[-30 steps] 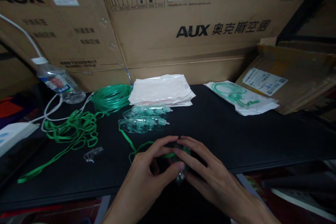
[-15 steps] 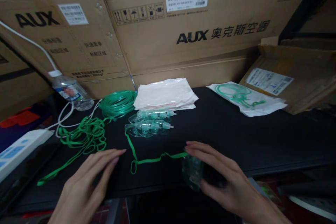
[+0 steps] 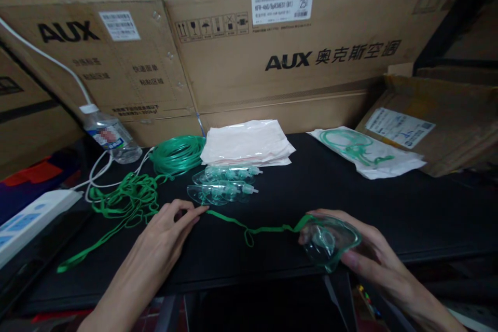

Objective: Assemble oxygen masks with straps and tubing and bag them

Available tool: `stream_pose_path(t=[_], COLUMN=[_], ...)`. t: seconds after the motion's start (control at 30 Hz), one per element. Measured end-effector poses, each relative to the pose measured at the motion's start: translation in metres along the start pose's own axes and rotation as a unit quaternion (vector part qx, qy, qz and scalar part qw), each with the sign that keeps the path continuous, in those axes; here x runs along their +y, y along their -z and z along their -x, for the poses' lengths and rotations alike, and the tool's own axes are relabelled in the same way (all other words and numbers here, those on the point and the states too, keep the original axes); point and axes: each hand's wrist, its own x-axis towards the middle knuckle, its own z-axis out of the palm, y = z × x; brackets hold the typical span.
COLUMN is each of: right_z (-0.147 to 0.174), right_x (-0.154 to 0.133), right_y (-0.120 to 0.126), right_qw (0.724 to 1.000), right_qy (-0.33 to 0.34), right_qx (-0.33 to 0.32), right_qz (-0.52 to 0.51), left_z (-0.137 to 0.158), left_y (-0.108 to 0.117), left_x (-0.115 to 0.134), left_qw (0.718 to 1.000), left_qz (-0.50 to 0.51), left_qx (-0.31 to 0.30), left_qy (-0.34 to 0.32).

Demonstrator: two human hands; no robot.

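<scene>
My right hand (image 3: 361,249) holds a clear green oxygen mask (image 3: 330,241) near the table's front edge, with the thumb on its lower rim. A green elastic strap (image 3: 268,229) runs from the mask leftward across the black table, with a small loop in its middle. My left hand (image 3: 177,223) pinches the strap's far end between thumb and fingertips. Just beyond those fingertips lie several small clear green plastic pieces with white tips (image 3: 221,192), in two rows. Left of my left hand is a tangled heap of green elastic strap (image 3: 124,197).
A coil of green tubing (image 3: 177,154) sits behind the strap heap, beside a tilted plastic bottle (image 3: 112,135). White packets (image 3: 247,142) are stacked at the back middle. A bag with green tubing (image 3: 365,150) lies back right. Large cartons (image 3: 311,88) stand behind. A white power strip (image 3: 35,223) is at left.
My left hand has moved right and forward and taken hold of the strap's end. My right hand has shifted right with the mask, now turned so its open shape shows.
</scene>
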Motion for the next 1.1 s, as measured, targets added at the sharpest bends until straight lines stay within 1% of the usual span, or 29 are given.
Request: stream_pose_path(t=[0.13, 0.23, 0.33, 0.4, 0.47, 0.53, 0.6, 0.7, 0.73, 0.77, 0.83, 0.9, 1.0, 1.07, 1.1], right_z=[0.000, 0.001, -0.001, -0.005, -0.010, -0.014, -0.017, -0.018, -0.017, -0.017, -0.018, -0.018, -0.016, -0.014, -0.013], right_x=[0.000, 0.002, 0.004, 0.004, 0.004, 0.002, 0.000, -0.002, -0.002, -0.003, -0.003, -0.003, -0.005, -0.006, -0.007], right_y=[0.004, 0.006, 0.004, 0.001, -0.003, -0.007, -0.010, -0.013, -0.014, -0.014, -0.014, -0.013, -0.012, -0.012, -0.013], right_qw=[1.000, 0.999, 0.999, 0.999, 0.997, 0.992, 0.987, 0.984, 0.983, 0.983, 0.984, 0.987, 0.990, 0.989, 0.987], right_qy=[-0.005, -0.007, -0.017, -0.028, -0.041, -0.055, -0.065, -0.075, -0.077, -0.079, -0.079, -0.076, -0.082, -0.099, -0.107], right_qx=[-0.017, -0.021, -0.019, 0.011, 0.054, 0.089, 0.109, 0.121, 0.122, 0.121, 0.112, 0.100, 0.087, 0.097, 0.102], right_qz=[-0.023, -0.039, -0.040, -0.032, -0.039, -0.068, -0.095, -0.109, -0.111, -0.113, -0.114, -0.104, -0.073, -0.059, -0.058], left_z=[-0.004, 0.001, 0.006, 0.006, 0.002, -0.002, -0.001, 0.012, 0.017, 0.023, 0.030, 0.029, 0.011, -0.005, -0.011], left_y=[-0.006, 0.001, 0.011, 0.015, 0.016, 0.016, 0.019, 0.031, 0.036, 0.040, 0.045, 0.043, 0.029, 0.018, 0.013], left_x=[0.005, 0.011, 0.024, 0.036, 0.048, 0.055, 0.052, 0.032, 0.025, 0.018, 0.013, 0.019, 0.042, 0.055, 0.060], left_qw=[1.000, 0.999, 0.999, 0.997, 0.993, 0.991, 0.993, 0.996, 0.997, 0.997, 0.997, 0.994, 0.983, 0.977, 0.977], left_qz=[-0.004, -0.017, -0.027, -0.035, -0.035, -0.015, 0.014, 0.035, 0.033, 0.029, 0.023, 0.021, 0.010, -0.015, -0.027], left_qx=[-0.011, 0.000, -0.019, -0.058, -0.089, -0.091, -0.054, 0.022, 0.037, 0.041, 0.028, 0.007, -0.018, -0.029, -0.031], left_qy=[0.009, 0.032, 0.039, 0.047, 0.072, 0.101, 0.106, 0.074, 0.065, 0.059, 0.066, 0.103, 0.184, 0.210, 0.210])
